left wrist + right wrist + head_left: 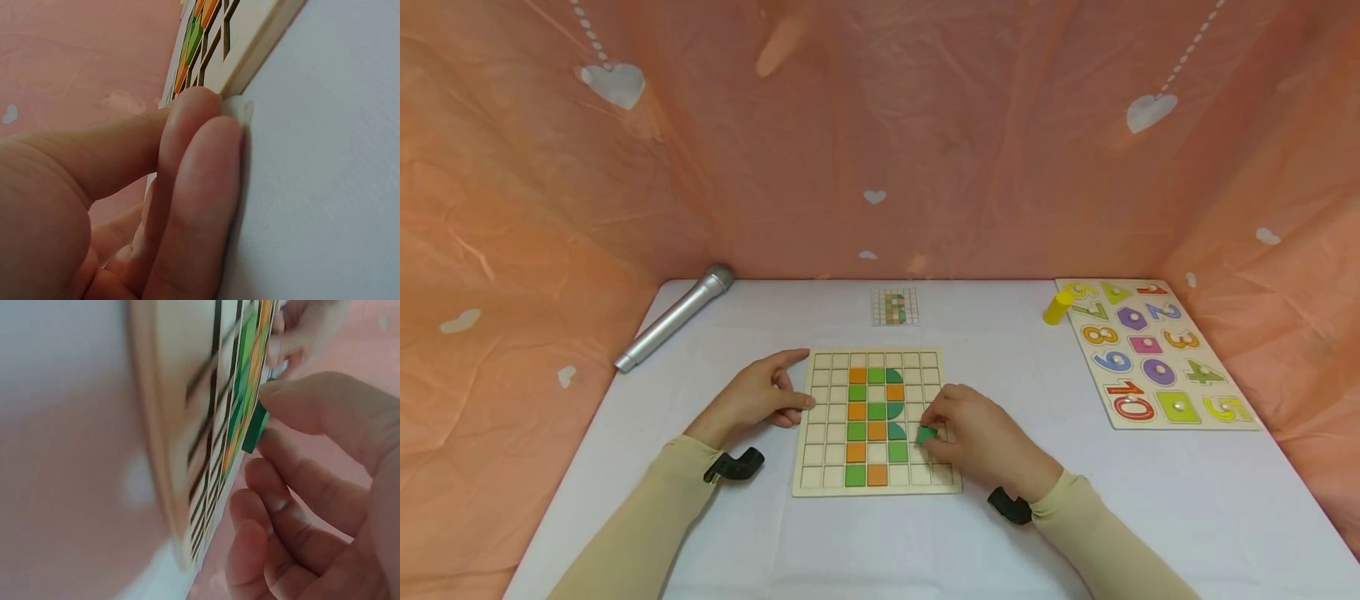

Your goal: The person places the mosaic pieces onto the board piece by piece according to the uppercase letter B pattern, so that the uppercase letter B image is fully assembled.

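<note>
A light wooden grid board lies at the middle of the table, with orange, light green and dark green tiles set in its squares. My left hand is at the board's left side, one finger stretched to the far left corner and other fingertips touching the edge; in the left wrist view, fingertips sit against it. My right hand pinches a dark green tile between thumb and finger, over the board's right part. The right wrist view shows this tile tilted, its outer face partly hidden.
A small pattern card lies behind the board. At the left rests a silver microphone. A yellow cylinder stands beside a number-and-shape puzzle board at the right. Orange cloth hangs around the table's back and sides.
</note>
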Demonstrator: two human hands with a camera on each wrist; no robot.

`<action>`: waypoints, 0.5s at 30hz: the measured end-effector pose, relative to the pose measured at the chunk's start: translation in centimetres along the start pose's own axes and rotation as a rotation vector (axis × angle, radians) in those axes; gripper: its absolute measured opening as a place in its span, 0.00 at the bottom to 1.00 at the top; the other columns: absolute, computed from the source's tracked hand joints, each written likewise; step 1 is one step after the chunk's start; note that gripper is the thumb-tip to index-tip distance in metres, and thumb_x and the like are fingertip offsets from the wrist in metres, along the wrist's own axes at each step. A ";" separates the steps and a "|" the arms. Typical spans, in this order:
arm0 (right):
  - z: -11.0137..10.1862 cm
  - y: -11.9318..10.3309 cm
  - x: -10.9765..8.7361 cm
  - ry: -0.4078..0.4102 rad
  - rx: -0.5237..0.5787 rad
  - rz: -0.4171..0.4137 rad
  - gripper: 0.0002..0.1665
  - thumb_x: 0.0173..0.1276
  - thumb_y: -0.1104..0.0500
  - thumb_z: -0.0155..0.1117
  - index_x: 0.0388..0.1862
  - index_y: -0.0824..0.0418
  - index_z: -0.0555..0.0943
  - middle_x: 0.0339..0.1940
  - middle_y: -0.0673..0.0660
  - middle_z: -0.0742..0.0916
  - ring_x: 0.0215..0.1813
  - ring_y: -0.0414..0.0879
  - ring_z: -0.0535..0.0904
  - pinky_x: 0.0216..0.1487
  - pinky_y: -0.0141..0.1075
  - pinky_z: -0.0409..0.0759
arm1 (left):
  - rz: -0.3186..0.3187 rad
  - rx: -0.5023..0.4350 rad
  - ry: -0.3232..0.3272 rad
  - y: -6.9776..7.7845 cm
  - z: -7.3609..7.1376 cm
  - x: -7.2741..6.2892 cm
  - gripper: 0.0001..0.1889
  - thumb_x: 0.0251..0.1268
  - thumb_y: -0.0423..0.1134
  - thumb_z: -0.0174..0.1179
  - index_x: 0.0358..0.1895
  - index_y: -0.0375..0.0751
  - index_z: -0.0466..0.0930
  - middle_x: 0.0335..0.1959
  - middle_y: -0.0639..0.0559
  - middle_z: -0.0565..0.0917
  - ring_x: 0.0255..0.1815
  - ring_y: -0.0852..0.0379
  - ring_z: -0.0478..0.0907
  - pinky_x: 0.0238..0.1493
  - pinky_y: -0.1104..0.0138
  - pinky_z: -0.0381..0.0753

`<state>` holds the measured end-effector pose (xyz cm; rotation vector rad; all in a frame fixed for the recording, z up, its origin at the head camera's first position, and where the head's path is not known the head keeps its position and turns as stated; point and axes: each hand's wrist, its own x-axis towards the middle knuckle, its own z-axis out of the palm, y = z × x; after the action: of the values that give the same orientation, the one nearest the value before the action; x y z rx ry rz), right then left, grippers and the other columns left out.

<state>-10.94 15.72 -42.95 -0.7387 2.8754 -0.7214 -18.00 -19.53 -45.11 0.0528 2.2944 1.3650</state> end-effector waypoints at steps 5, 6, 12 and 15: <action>1.2 -1.6 -0.7 -0.036 -0.010 -0.096 0.10 0.64 0.56 0.83 0.43 0.53 0.91 0.42 0.43 0.84 0.48 0.37 0.79 0.52 0.34 0.87 | 0.000 -0.009 -0.003 0.0 0.0 0.0 0.50 0.65 0.38 0.79 0.87 0.46 0.60 0.37 0.43 0.78 0.29 0.55 0.89 0.34 0.65 0.93; 1.5 -1.8 -0.8 -0.044 -0.006 -0.109 0.10 0.64 0.56 0.83 0.43 0.53 0.91 0.42 0.43 0.84 0.48 0.36 0.79 0.51 0.33 0.86 | 0.001 -0.010 -0.004 0.0 0.0 0.0 0.50 0.65 0.37 0.79 0.87 0.46 0.60 0.37 0.43 0.78 0.29 0.55 0.89 0.34 0.65 0.93; 2.2 -2.7 -1.1 -0.052 0.012 -0.170 0.07 0.65 0.58 0.80 0.41 0.52 0.92 0.41 0.42 0.83 0.46 0.34 0.77 0.47 0.29 0.84 | 0.001 -0.007 0.001 0.0 0.0 0.0 0.50 0.65 0.38 0.79 0.87 0.46 0.60 0.37 0.44 0.78 0.29 0.56 0.89 0.33 0.65 0.93; 2.4 -2.8 -1.2 -0.048 -0.001 -0.186 0.05 0.66 0.59 0.79 0.40 0.52 0.92 0.40 0.42 0.83 0.46 0.34 0.78 0.47 0.28 0.84 | -0.005 -0.016 0.000 0.0 0.0 0.0 0.50 0.65 0.38 0.79 0.87 0.47 0.60 0.36 0.44 0.78 0.29 0.55 0.89 0.33 0.65 0.93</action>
<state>-8.24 13.09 -43.78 -1.0189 2.7905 -0.7110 -17.95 -19.55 -45.13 0.0425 2.2816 1.3805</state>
